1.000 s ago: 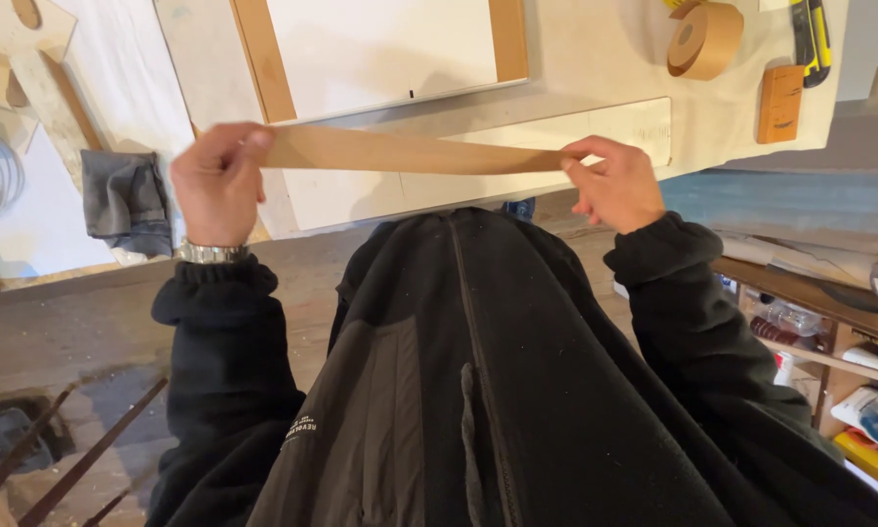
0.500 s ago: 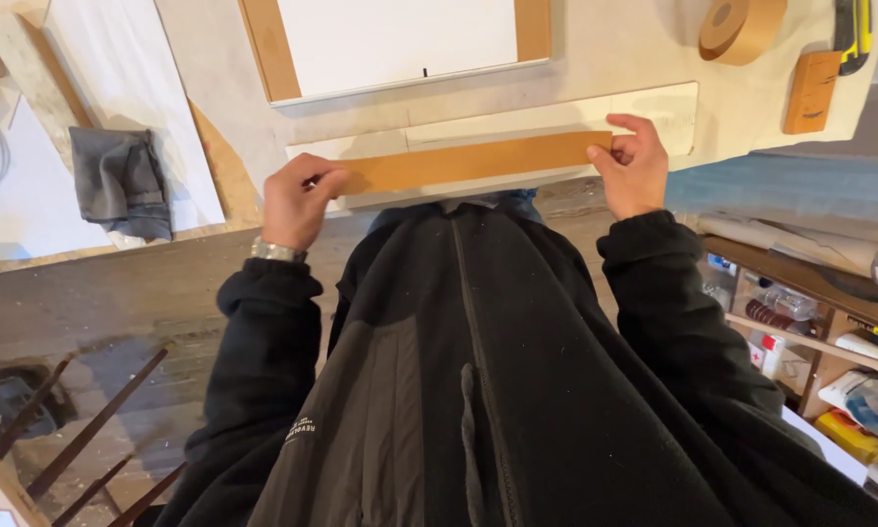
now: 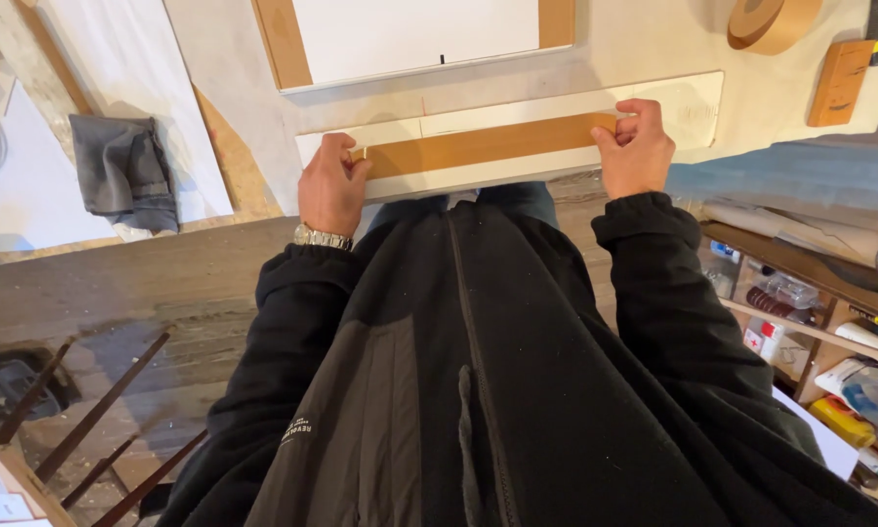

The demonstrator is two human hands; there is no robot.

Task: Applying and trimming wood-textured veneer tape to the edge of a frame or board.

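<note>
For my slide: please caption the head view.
Both hands, left hand and right hand, press brown tape strip onto white board.

One head-worn camera looks steeply down the wearer's own black jacket [image 3: 478, 390] to the bench [image 3: 653, 39] edge at the top of frame. Both hands sit near, in the upper third; floor [image 3: 117, 293] left, shelves [image 3: 810, 322] right.

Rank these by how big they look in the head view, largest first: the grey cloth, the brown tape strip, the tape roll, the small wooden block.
1. Brown tape strip, the longest, stretched between both hands.
2. Grey cloth, shorter but broader; its area may rival the strip's.
3. Tape roll, cut off by the frame's top edge, so unsure.
4. Small wooden block, close to the roll's visible part.
</note>
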